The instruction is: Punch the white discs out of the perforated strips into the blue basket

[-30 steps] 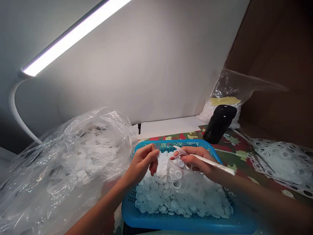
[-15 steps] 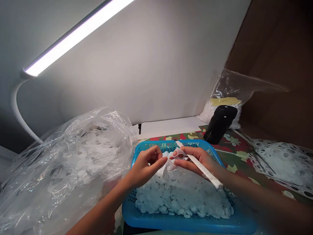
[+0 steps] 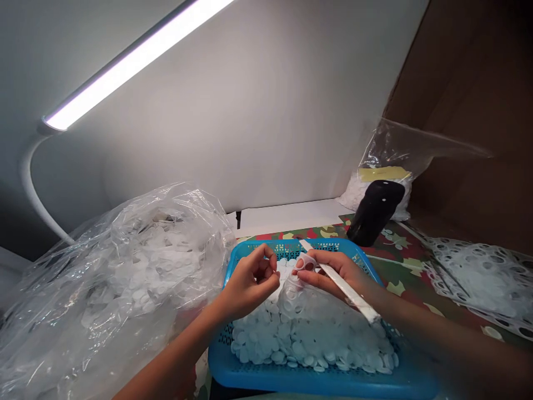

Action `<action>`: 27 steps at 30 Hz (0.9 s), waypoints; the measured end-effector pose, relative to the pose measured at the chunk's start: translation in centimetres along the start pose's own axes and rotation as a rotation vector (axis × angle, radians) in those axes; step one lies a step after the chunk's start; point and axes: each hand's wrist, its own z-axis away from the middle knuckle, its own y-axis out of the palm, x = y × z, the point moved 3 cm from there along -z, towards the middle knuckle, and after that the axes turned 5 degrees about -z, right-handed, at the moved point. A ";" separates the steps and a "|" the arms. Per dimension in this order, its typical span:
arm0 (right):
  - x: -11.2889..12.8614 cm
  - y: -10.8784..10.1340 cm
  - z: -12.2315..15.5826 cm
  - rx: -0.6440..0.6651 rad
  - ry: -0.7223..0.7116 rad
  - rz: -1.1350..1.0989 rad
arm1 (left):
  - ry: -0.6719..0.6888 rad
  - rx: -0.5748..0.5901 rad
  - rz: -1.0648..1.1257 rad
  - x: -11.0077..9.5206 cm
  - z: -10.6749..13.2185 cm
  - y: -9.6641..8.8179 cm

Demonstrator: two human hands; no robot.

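Note:
My left hand [image 3: 250, 280] hovers over the left side of the blue basket [image 3: 241, 378], fingers curled and thumb pressed toward them. Whether anything small is between its fingertips I cannot make out. My right hand [image 3: 333, 272] pinches a thin white sheet with round holes [image 3: 307, 264], which hangs down over the heap. Lying across that same hand is a long, flat white stick [image 3: 347, 291] with a dark tip, tilted up to the left. Beneath both hands, many small white discs [image 3: 297, 350] fill the basket, partly covered by translucent sheet.
A big clear plastic bag [image 3: 158, 261] of white pieces spreads over the left. On the right are a black bottle [image 3: 375, 214], a holed-sheet pile [image 3: 483, 278] and a bag with a yellow label [image 3: 383, 174]. A lamp [image 3: 137, 66] shines above.
My left hand has drawn slightly left, away from the holed sheet, widening the gap between the hands. The right hand keeps its grip on the sheet and the stick.

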 end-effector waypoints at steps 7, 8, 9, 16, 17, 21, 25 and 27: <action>0.0 0.2 0.0 0.017 0.004 -0.027 | 0.018 0.034 -0.026 0.1 0.0 0.0; -0.1 0.2 0.0 0.021 0.005 -0.029 | 0.016 0.036 -0.023 0.1 0.0 0.0; -0.1 0.2 0.0 0.025 0.006 -0.028 | 0.014 0.037 -0.017 0.1 0.0 0.0; -0.1 0.3 0.1 0.035 0.000 0.000 | 0.015 0.089 0.011 0.0 -0.1 0.2; -0.1 0.3 0.2 0.041 -0.001 0.003 | 0.017 0.098 0.014 0.0 -0.1 0.2; -0.3 0.4 0.2 0.059 0.002 0.035 | 0.030 0.138 -0.005 -0.1 -0.1 0.4; -0.3 0.5 0.1 0.073 -0.017 0.057 | 0.045 0.235 -0.063 0.0 0.0 0.7; -0.2 0.5 0.1 0.099 -0.043 0.062 | 0.046 0.274 -0.091 0.2 0.0 0.9</action>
